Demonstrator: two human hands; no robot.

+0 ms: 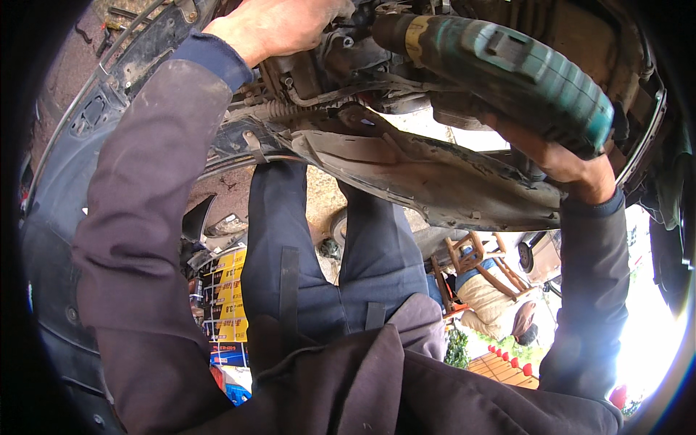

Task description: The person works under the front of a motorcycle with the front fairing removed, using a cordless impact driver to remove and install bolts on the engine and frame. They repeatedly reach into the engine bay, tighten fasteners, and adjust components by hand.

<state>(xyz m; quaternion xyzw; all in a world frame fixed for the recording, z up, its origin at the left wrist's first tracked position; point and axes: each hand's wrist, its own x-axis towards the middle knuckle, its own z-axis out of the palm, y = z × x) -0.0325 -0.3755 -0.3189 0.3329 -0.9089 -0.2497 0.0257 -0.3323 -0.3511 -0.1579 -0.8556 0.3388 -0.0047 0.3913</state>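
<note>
My right hand [576,165] is wrapped around the grip of a worn teal cordless impact wrench [507,76] with a yellow band near its nose. The tool's body hides part of my fingers. Its nose points left into dark, greasy car parts [344,54]. At the top edge, left of that nose, my left hand [279,25] has its fingers curled in among the metal parts. The picture's edge cuts it off, and what its fingers hold is hidden. Below both hands runs a dirty, curved dark panel [420,170].
A dark car body panel [61,217] curves along the left side. My legs [290,254] stand below the curved panel. Yellow printed boxes [226,293] are stacked by my left leg. Beyond my right leg are a wooden stool [471,254] and a person [493,308] in beige.
</note>
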